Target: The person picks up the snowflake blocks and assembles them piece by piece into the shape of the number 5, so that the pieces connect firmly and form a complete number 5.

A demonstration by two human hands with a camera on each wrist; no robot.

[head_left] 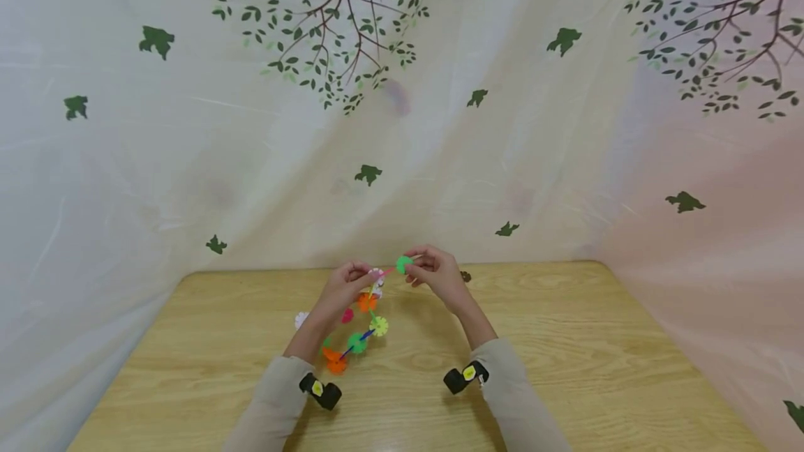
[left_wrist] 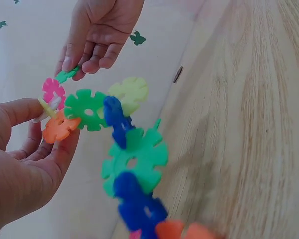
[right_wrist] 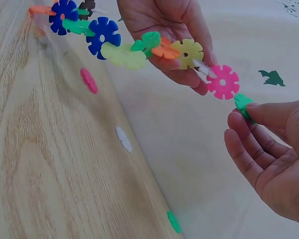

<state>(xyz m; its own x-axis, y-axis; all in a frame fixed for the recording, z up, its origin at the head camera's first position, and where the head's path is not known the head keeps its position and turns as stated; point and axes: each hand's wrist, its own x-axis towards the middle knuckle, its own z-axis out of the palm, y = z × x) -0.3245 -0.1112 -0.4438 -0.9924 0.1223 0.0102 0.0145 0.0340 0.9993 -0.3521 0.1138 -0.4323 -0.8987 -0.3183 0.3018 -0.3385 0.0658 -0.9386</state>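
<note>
Left hand (head_left: 343,289): pinched the notched-disc chain (head_left: 356,344) near its white disc (right_wrist: 204,69).
Right hand (head_left: 440,277): pinched the green disc (head_left: 403,265) beside the pink disc (right_wrist: 223,82).
Notched-disc chain: curved through the frame's lower centre.
Joint risk: uneven pulling or twisting might have popped slotted discs apart.

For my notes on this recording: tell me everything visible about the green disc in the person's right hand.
The green disc is small, thin and plastic-looking, with a notched rim. The right hand pinches it between thumb and fingers, partly covering it, and holds it up off the table. Its edge meets the pink disc; how deeply they interlock cannot be told.
</note>
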